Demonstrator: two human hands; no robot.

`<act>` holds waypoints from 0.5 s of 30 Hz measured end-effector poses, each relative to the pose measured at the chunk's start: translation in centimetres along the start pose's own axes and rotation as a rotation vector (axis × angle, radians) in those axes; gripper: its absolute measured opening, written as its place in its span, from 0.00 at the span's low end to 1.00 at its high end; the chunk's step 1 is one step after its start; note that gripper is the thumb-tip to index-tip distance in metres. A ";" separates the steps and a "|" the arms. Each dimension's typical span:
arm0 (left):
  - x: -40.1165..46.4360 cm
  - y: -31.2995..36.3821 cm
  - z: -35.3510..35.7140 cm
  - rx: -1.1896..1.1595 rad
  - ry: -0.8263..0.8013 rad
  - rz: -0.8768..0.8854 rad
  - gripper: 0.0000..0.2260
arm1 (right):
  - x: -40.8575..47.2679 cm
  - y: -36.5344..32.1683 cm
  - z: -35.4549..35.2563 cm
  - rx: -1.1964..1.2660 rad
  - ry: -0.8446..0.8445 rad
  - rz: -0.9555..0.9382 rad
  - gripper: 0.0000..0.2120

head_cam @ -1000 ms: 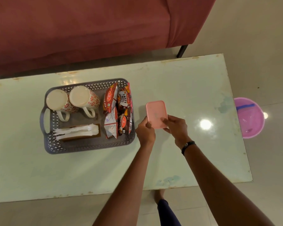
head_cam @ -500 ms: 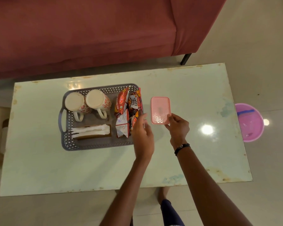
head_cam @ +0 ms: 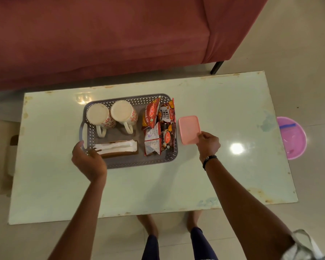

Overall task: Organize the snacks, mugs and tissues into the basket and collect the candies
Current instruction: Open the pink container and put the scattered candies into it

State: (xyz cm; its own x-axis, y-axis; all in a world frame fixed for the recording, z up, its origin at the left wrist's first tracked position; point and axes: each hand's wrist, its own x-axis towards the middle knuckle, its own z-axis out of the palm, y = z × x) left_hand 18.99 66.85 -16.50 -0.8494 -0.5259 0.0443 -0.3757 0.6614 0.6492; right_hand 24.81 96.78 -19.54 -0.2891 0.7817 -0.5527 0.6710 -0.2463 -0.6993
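Since the earlier frame, left hand has shifted to the basket near-left corner, fingers curled on its rim. Right hand pinches the pink box, just beside the basket. Grip both firmly; lift level.

A grey basket with a perforated diamond lattice is sitting on a pale green table showing rust-brown spots. Two white mugs are displaying red floral motifs. Red, orange and dark brown snack packets are showing white lettering. White tissues are lying in a brown holder. A plain pink box is contrasting with a maroon sofa and a violet tub.
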 end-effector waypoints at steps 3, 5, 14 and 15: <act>0.7 -1.1 -0.8 0.014 -0.010 -0.024 0.19 | 0.2 0.2 0.3 -0.015 -0.019 -0.014 0.07; 0.8 -1.9 -1.1 0.021 -0.029 -0.048 0.18 | 0.2 0.2 0.6 -0.012 -0.038 0.001 0.07; 2.1 -3.3 -1.1 0.083 -0.223 -0.227 0.21 | -5.6 -0.5 1.0 -0.357 -0.145 -0.638 0.08; 2.3 -3.2 -1.1 0.118 -0.266 -0.237 0.20 | -6.2 -0.1 1.4 -0.414 -0.189 -0.654 0.08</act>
State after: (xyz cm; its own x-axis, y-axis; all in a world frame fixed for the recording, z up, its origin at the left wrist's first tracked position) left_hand 18.69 62.91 -17.65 -0.7945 -0.5248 -0.3056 -0.6005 0.6034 0.5247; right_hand 25.58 91.14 -16.71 -0.7983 0.5742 -0.1818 0.5135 0.4911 -0.7037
